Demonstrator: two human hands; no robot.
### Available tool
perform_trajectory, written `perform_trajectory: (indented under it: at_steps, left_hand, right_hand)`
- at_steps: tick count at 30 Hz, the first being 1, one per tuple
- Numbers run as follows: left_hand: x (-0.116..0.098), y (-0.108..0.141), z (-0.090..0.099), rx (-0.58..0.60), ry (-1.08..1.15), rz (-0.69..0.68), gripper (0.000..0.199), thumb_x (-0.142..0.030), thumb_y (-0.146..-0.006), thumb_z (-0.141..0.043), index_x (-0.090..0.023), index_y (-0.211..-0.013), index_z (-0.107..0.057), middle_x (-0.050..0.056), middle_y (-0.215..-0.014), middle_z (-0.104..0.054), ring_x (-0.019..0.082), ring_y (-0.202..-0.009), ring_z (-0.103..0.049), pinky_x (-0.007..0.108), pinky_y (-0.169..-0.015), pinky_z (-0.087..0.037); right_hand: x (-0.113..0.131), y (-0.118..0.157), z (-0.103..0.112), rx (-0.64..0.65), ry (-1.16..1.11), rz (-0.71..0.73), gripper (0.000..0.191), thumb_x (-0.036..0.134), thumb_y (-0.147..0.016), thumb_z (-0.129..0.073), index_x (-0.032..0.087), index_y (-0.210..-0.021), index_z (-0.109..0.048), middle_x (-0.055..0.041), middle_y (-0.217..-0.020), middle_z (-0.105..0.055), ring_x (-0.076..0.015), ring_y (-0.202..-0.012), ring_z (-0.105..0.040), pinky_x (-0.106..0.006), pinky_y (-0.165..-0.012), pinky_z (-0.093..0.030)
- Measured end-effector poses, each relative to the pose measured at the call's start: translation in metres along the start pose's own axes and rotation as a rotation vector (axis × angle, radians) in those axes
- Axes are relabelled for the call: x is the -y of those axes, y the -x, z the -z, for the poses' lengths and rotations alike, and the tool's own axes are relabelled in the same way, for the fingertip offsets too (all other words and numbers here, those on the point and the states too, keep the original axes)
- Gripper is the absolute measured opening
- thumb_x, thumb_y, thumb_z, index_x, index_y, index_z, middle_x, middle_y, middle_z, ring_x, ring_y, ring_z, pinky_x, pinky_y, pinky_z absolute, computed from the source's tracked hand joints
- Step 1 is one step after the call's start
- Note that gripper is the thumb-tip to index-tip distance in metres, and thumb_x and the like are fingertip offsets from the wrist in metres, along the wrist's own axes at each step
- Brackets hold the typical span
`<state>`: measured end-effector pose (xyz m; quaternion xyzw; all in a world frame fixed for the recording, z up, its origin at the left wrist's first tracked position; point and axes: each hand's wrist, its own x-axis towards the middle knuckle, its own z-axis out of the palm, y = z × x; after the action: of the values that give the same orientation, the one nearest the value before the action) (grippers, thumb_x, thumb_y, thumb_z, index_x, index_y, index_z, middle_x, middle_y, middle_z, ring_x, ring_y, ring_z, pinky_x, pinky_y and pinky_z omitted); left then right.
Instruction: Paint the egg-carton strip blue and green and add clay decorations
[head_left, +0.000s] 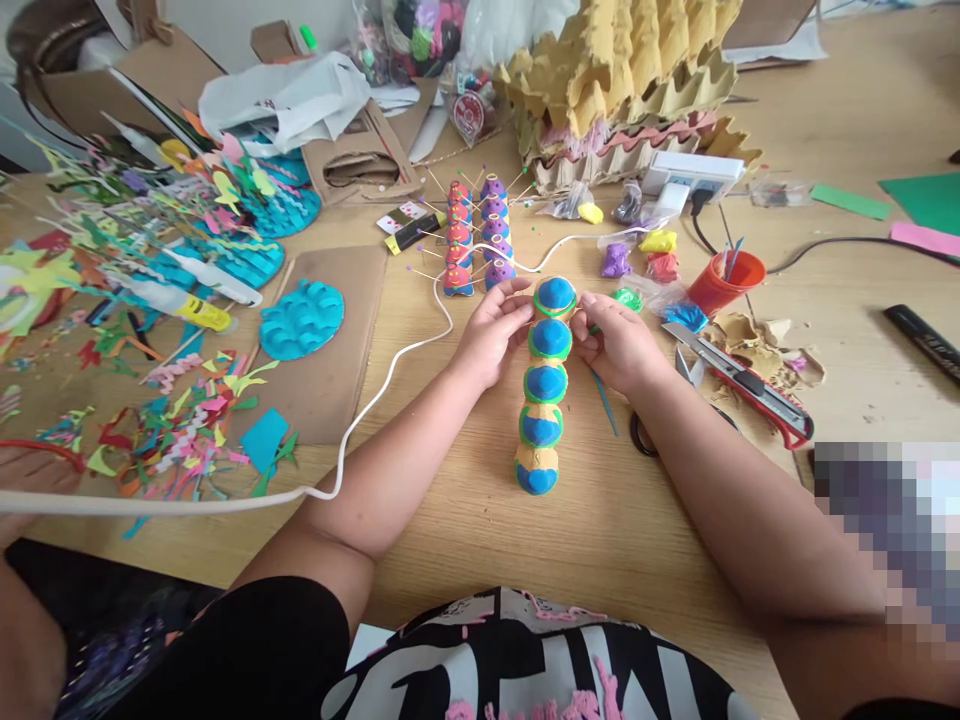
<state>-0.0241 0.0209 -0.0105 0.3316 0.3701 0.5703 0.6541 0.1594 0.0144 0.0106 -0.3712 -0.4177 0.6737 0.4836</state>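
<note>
An egg-carton strip (pixel 545 383) stretches away from me on the table, its row of bumps capped in blue and edged with green modelling clay. Bare tan carton shows between several bumps, most of all at the near end. My left hand (pixel 493 335) is closed around the left side of the far bump, fingers partly hidden behind it. Against that bump's right side, my right hand (pixel 616 340) has its thumb and fingers pinched together, with a bit of green clay showing among them. A thin blue stick (pixel 605 404) lies below my right hand.
Finished red figures (pixel 459 240) and purple figures (pixel 496 232) stand ahead. A white cable (pixel 390 375) crosses the left side. A box cutter (pixel 742 385), scissors (pixel 688 368) and an orange cup (pixel 727 283) are right. Another person's hand (pixel 37 480) rests far left by paper scraps.
</note>
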Motion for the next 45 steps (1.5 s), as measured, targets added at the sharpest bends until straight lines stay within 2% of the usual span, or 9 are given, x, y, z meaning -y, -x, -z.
perform_trajectory:
  at_steps: [7,11,16,21,25,28,30,39,45]
  left_hand:
    - [0.000,0.001,-0.001,0.023,0.035,0.006,0.027,-0.012,-0.092,-0.079,-0.024,-0.115,-0.070,-0.003,-0.094,-0.080,0.015,-0.086,-0.074,0.033,-0.094,-0.055]
    - [0.001,0.002,-0.001,0.011,0.034,0.013,0.027,-0.014,-0.092,-0.081,-0.026,-0.114,-0.071,-0.002,-0.094,-0.080,0.021,-0.100,-0.076,0.039,-0.100,-0.054]
    - [0.002,0.002,0.000,0.023,0.038,0.005,0.030,-0.017,-0.088,-0.085,-0.027,-0.113,-0.072,-0.001,-0.097,-0.080,0.019,-0.097,-0.075,0.035,-0.092,-0.055]
    - [-0.002,0.003,-0.003,-0.012,0.076,0.098,0.022,-0.019,-0.096,-0.078,-0.029,-0.115,-0.074,0.001,-0.099,-0.083,0.027,-0.123,-0.074,0.043,-0.103,-0.056]
    - [-0.007,0.004,-0.005,-0.003,0.163,0.174,0.012,-0.019,-0.105,-0.066,-0.024,-0.108,-0.077,0.001,-0.095,-0.084,0.019,-0.098,-0.077,0.031,-0.085,-0.060]
    - [-0.010,0.005,-0.007,0.051,0.193,0.223,0.021,-0.022,-0.111,-0.057,-0.020,-0.106,-0.077,0.001,-0.092,-0.084,0.012,-0.076,-0.075,0.023,-0.069,-0.058]
    - [-0.011,0.006,-0.008,0.083,0.187,0.248,0.026,-0.022,-0.112,-0.054,-0.019,-0.104,-0.078,0.001,-0.093,-0.085,0.011,-0.073,-0.074,0.022,-0.068,-0.058]
    - [-0.002,0.003,0.001,0.102,0.102,0.271,0.011,-0.028,-0.103,-0.074,-0.024,-0.094,-0.077,0.000,-0.088,-0.084,0.020,-0.089,-0.081,0.035,-0.084,-0.061]
    - [-0.002,0.005,0.000,0.103,0.014,0.250,0.012,-0.038,-0.101,-0.077,-0.028,-0.095,-0.078,0.001,-0.091,-0.085,0.032,-0.122,-0.078,0.048,-0.104,-0.060]
  right_hand:
    - [-0.003,-0.001,0.003,0.075,-0.077,-0.003,0.067,0.064,-0.066,-0.101,0.022,-0.071,-0.049,0.0089,-0.058,-0.041,-0.0049,-0.050,-0.025,-0.028,-0.051,-0.011]
    - [-0.004,-0.002,0.005,0.113,-0.101,-0.010,0.067,0.063,-0.068,-0.101,0.022,-0.070,-0.048,0.0091,-0.058,-0.040,-0.0046,-0.049,-0.025,-0.028,-0.051,-0.011]
    - [-0.004,-0.003,0.007,0.124,-0.132,-0.032,0.065,0.058,-0.066,-0.104,0.021,-0.071,-0.051,0.0101,-0.057,-0.039,-0.0035,-0.048,-0.026,-0.027,-0.051,-0.011]
    - [-0.005,-0.005,0.009,0.159,-0.126,-0.030,0.064,0.059,-0.068,-0.102,0.022,-0.073,-0.049,0.0106,-0.058,-0.037,-0.0036,-0.049,-0.023,-0.027,-0.050,-0.011]
    - [-0.005,-0.005,0.011,0.186,-0.126,-0.027,0.064,0.059,-0.072,-0.099,0.022,-0.071,-0.047,0.0096,-0.059,-0.038,-0.0042,-0.050,-0.021,-0.027,-0.050,-0.010]
    - [-0.006,-0.005,0.011,0.183,-0.137,-0.035,0.064,0.060,-0.071,-0.099,0.021,-0.071,-0.048,0.0092,-0.060,-0.039,-0.0043,-0.050,-0.022,-0.027,-0.050,-0.010]
    - [-0.006,-0.005,0.011,0.184,-0.126,-0.041,0.066,0.062,-0.072,-0.098,0.021,-0.070,-0.047,0.0092,-0.059,-0.038,-0.0045,-0.051,-0.022,-0.028,-0.050,-0.010]
    - [-0.007,-0.004,0.011,0.192,-0.113,-0.057,0.066,0.064,-0.074,-0.097,0.022,-0.073,-0.047,0.0102,-0.059,-0.035,-0.0054,-0.052,-0.020,-0.027,-0.051,-0.012]
    - [-0.006,-0.003,0.009,0.182,-0.091,-0.059,0.066,0.065,-0.073,-0.097,0.023,-0.074,-0.046,0.0097,-0.060,-0.035,-0.0061,-0.052,-0.021,-0.028,-0.051,-0.013]
